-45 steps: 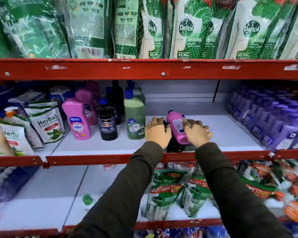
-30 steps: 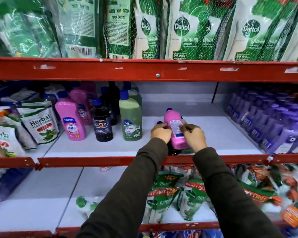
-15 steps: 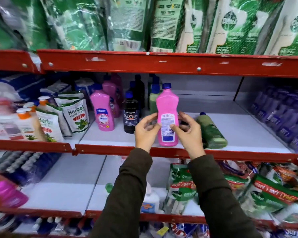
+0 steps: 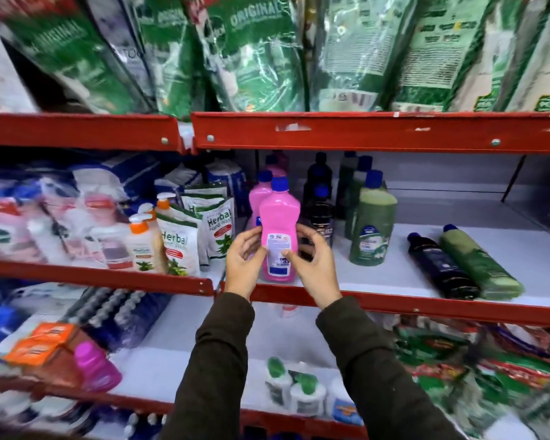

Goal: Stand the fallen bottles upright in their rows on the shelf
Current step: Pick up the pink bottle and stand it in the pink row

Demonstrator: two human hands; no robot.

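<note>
A pink bottle (image 4: 279, 217) with a blue cap stands upright at the front of the pink row on the white shelf (image 4: 378, 274), its back label facing me. My left hand (image 4: 245, 260) and my right hand (image 4: 311, 262) hold its lower part from either side with the fingertips. Another pink bottle (image 4: 257, 198) stands right behind it. To the right stand a black bottle (image 4: 319, 217) and a green bottle (image 4: 372, 227), each heading a row. Far right, a black bottle (image 4: 442, 269) and a green bottle (image 4: 478, 263) lie on their sides, caps pointing to the back.
Herbal hand wash pouches (image 4: 188, 239) and pump bottles (image 4: 142, 242) fill the shelf to the left. Large green refill bags (image 4: 267, 52) hang over the red shelf beam (image 4: 362, 131) above. The shelf below holds small white bottles (image 4: 296, 389) and packets.
The pink bottle was lifted from lying on the other fallen bottles, turned upright and carried left to the front of the pink row. The view swung left with it.
</note>
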